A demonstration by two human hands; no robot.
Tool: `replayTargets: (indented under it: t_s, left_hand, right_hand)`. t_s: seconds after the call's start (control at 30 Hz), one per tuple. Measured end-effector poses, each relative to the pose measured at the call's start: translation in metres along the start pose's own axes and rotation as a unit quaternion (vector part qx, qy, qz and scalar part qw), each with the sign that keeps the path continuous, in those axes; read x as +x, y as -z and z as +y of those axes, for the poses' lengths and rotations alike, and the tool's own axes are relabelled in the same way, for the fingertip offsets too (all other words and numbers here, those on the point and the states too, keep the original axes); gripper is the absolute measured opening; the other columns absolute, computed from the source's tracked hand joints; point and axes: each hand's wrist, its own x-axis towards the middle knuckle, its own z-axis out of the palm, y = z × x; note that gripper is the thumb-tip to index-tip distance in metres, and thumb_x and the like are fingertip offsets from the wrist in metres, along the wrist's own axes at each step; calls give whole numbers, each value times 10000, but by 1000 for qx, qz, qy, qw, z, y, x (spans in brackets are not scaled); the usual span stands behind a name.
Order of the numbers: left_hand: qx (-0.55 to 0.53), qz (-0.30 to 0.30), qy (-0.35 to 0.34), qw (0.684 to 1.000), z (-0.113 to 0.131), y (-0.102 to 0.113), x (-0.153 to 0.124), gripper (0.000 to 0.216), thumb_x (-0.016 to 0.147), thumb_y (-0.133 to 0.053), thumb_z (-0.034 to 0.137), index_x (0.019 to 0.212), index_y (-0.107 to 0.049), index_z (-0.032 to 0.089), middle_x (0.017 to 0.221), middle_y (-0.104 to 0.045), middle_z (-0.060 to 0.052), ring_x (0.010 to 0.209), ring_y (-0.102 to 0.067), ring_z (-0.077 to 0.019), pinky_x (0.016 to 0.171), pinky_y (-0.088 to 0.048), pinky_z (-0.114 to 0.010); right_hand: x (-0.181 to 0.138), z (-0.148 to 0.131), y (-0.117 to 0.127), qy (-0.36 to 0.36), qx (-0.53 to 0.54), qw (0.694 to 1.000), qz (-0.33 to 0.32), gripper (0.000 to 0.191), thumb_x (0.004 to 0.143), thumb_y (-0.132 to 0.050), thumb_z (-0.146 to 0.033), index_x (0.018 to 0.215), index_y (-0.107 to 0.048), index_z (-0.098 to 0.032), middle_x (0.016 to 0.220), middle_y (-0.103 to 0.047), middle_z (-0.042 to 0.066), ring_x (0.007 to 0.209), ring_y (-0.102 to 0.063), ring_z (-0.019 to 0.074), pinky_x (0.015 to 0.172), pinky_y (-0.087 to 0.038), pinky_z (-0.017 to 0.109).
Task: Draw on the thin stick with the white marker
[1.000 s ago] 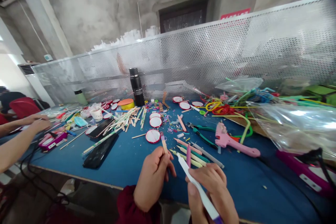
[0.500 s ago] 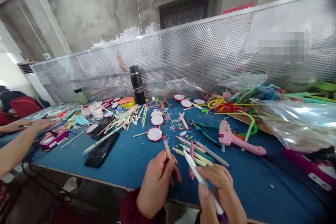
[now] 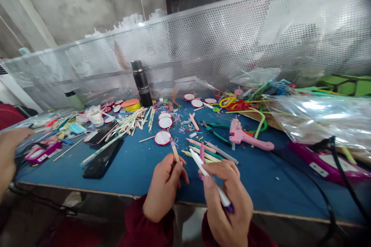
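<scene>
My left hand [image 3: 165, 185] pinches a wooden craft stick [image 3: 175, 149] whose far end is coloured purple. In my right hand [image 3: 227, 197] is a white marker pen [image 3: 210, 177] with a purple back end, its tip pointing up and left toward the stick but apart from it. Beyond the marker lie several pastel marker pens [image 3: 224, 153] in a loose row on the blue table [image 3: 139, 171]. A round white disc with a red rim [image 3: 162, 138] lies just past the tip of the stick.
To the right are a pink glue gun [image 3: 249, 139], teal-handled pliers [image 3: 216, 133] and a purple power strip [image 3: 321, 166]. Black phones [image 3: 104, 158], wooden sticks [image 3: 136, 119] and a black bottle [image 3: 142, 85] stand or lie left. Another person's arm [image 3: 11, 154] reaches in at the far left.
The view has tilted down and swung right, so the table things sit further left and higher. Both hands keep hold of the stick and the marker pen.
</scene>
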Motion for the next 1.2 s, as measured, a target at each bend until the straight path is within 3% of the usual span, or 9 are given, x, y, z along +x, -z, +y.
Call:
replayTargets:
  t_s: [0.17,0.33,0.53,0.97,1.2]
  left_hand:
    - [1,-4,-12,1000,-2,1,0,286,1051,-470,446,984,-577,190,675,-674,22,539,-496,-106,553,-387,-217]
    - [-20,-1,-10,1000,-5,1,0,268,1034,-503,440,974,-577,190,644,-659,28,518,-487,-102,528,-375,-212]
    - [-37,-4,-12,999,-6,2,0,230,1024,-523,428,1071,-555,205,639,-655,36,527,-521,-114,530,-399,-212]
    - [-12,9,-32,999,-6,2,0,316,1045,-468,480,942,-559,196,638,-659,27,483,-494,-97,501,-373,-211]
    - [-13,11,-38,999,-8,2,0,255,1048,-472,451,1054,-541,206,624,-655,41,480,-474,-101,500,-378,-207]
  right_hand:
    - [1,-1,-5,-26,0,1000,4,125,941,-577,-137,1009,-648,-213,893,-672,10,829,-619,172,892,-468,387]
    - [-3,3,-9,-24,22,999,-15,193,939,-569,-93,1049,-653,-228,930,-676,14,882,-615,178,929,-442,412]
    - [-2,3,-10,-12,12,1000,-9,158,921,-606,-98,1006,-633,-229,895,-671,-2,838,-603,169,919,-429,411]
    - [-5,6,-12,11,-10,1000,1,164,938,-598,-111,1042,-644,-230,935,-711,1,878,-641,176,940,-425,428]
    - [-2,-3,-12,-44,17,998,29,150,941,-598,-152,1058,-646,-232,905,-681,6,847,-631,185,899,-459,418]
